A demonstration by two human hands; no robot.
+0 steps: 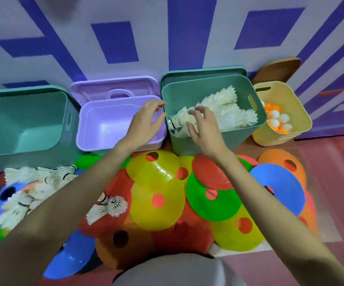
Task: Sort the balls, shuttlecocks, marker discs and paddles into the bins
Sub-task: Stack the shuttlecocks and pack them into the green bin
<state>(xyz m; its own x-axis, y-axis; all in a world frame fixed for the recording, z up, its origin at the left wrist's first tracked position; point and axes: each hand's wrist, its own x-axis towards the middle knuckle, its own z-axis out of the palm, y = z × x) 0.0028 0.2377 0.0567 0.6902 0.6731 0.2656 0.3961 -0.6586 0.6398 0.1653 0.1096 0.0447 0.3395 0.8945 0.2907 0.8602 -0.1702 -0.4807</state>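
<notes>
Two hands hover with fingers spread and empty: the right hand (203,125) over the green bin (237,139), just above a shuttlecock (178,123) lying cork-left, feathers right; the left hand (146,122) is farther, over the lilac bin (88,129).

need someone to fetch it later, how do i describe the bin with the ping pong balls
Four bins stand in a row against the purple patterned wall. The yellow bin is the rightmost and smallest, beside the green bin of shuttlecocks. It alone holds white and orange balls.
</notes>
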